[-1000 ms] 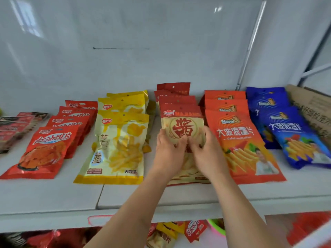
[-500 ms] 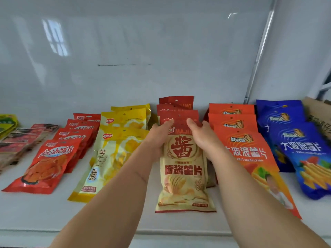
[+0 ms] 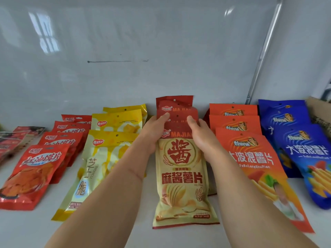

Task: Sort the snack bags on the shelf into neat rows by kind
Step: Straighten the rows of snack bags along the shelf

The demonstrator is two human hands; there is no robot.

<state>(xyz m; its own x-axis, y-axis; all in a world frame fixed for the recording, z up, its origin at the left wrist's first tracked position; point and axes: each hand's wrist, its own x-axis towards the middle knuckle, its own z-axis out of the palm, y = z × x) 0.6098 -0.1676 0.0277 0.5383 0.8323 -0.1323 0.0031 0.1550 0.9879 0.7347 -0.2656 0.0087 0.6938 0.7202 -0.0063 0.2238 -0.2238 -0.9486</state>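
Note:
A row of beige sesame-paste chip bags with dark red tops (image 3: 182,179) runs front to back in the shelf's middle. My left hand (image 3: 154,133) and my right hand (image 3: 202,135) grip the two sides of the stacked bags behind the front one, thumbs lying on their red tops. To the left lie rows of yellow cheese snack bags (image 3: 105,158) and red chili snack bags (image 3: 35,169). To the right lie orange wave-chip bags (image 3: 250,158) and blue wave-chip bags (image 3: 304,151). My forearms hide parts of the yellow and orange rows.
The white shelf (image 3: 125,226) is backed by a glossy white wall. A metal upright (image 3: 261,54) stands at the back right, a cardboard box (image 3: 320,111) sits at the far right, and dark red packets (image 3: 16,138) lie at the far left.
Both hands moved away from the front bag's middle toward the back, onto the red tops of the rear bags. The camera came closer to the shelf.

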